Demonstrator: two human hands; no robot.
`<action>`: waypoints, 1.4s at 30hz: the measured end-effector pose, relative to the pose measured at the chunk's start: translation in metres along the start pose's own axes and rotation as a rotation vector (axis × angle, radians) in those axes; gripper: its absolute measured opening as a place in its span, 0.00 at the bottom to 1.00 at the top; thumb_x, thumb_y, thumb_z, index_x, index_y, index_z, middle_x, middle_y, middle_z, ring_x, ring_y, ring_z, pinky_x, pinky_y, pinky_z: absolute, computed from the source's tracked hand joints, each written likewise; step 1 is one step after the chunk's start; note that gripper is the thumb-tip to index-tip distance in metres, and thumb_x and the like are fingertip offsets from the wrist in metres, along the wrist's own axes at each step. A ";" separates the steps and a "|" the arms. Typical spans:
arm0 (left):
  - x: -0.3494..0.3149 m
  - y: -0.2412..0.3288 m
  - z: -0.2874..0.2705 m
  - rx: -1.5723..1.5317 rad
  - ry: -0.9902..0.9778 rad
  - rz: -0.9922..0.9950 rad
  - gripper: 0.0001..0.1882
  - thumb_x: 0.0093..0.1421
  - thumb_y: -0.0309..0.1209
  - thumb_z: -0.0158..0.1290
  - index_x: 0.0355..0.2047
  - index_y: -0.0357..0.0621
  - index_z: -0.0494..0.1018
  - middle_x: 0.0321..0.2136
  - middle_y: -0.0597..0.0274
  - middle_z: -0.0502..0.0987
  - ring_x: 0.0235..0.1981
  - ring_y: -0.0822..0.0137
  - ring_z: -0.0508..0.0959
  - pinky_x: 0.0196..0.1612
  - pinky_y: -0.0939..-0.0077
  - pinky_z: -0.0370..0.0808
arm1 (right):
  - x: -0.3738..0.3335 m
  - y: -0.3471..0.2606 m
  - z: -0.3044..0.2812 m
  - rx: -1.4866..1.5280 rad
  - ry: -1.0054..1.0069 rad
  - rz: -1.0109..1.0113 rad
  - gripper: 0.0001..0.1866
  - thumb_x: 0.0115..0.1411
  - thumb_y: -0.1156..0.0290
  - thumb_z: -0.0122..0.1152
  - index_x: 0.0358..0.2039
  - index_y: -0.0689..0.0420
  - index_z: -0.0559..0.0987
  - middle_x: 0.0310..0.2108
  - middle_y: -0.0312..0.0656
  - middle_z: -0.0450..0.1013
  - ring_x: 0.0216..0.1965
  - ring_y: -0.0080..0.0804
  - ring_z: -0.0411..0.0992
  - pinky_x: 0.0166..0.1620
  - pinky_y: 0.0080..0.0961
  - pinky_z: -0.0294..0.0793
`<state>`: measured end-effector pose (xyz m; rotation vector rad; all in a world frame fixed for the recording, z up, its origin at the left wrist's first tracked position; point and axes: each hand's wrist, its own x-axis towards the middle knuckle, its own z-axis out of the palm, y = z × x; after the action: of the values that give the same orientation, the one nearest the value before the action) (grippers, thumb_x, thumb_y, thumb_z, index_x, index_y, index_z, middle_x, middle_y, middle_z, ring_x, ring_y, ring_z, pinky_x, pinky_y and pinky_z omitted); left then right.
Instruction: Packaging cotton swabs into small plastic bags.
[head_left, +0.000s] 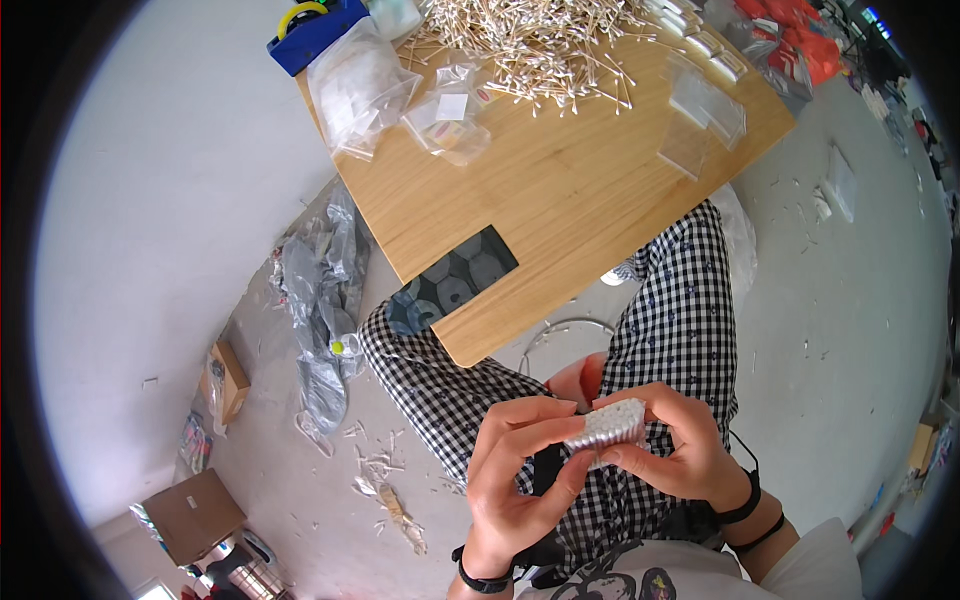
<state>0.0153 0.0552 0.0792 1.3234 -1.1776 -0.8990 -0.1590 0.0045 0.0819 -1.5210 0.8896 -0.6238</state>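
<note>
Over my lap, a small clear pack of cotton swabs (608, 424) is held between both hands, its white cotton tips facing up in a dense cluster. My left hand (520, 462) grips the left end, thumb below and fingers along the upper side. At the other end my right hand (682, 440) pinches it with thumb and index finger. Ahead on the wooden table (560, 190) lies a large heap of loose cotton swabs (540, 45). Several filled swab packs (715, 50) stand in a row at the heap's right.
Flat clear plastic bags (705, 110) lie at the table's right; more bags (360, 85) and a blue tape dispenser (312, 35) are at its far left. A dark patterned phone (460, 278) overhangs the near left edge. Grey plastic (315, 310) and stray swabs litter the floor.
</note>
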 end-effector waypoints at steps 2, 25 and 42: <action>0.005 0.009 -0.001 0.147 -0.058 0.038 0.18 0.40 0.15 0.62 0.34 0.40 0.75 0.36 0.56 0.74 0.37 0.62 0.76 0.34 0.74 0.74 | 0.002 -0.002 0.000 -0.063 -0.003 -0.015 0.19 0.51 0.73 0.66 0.43 0.61 0.73 0.41 0.46 0.74 0.35 0.33 0.76 0.39 0.23 0.73; 0.004 0.021 0.000 0.088 -0.017 -0.010 0.14 0.40 0.20 0.66 0.27 0.38 0.74 0.32 0.56 0.76 0.31 0.65 0.77 0.33 0.75 0.75 | 0.003 0.002 0.001 -0.275 0.078 -0.322 0.17 0.46 0.74 0.66 0.39 0.57 0.77 0.30 0.37 0.75 0.25 0.30 0.71 0.28 0.25 0.68; -0.004 0.014 -0.003 0.057 -0.127 -0.002 0.22 0.37 0.24 0.68 0.36 0.39 0.79 0.29 0.61 0.75 0.30 0.67 0.75 0.31 0.78 0.73 | 0.006 0.011 -0.001 -0.146 -0.040 -0.322 0.13 0.50 0.74 0.63 0.37 0.56 0.76 0.38 0.41 0.77 0.36 0.37 0.75 0.40 0.29 0.71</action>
<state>0.0157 0.0610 0.0929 1.3288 -1.3089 -0.9691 -0.1582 -0.0006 0.0709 -1.8217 0.6750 -0.7696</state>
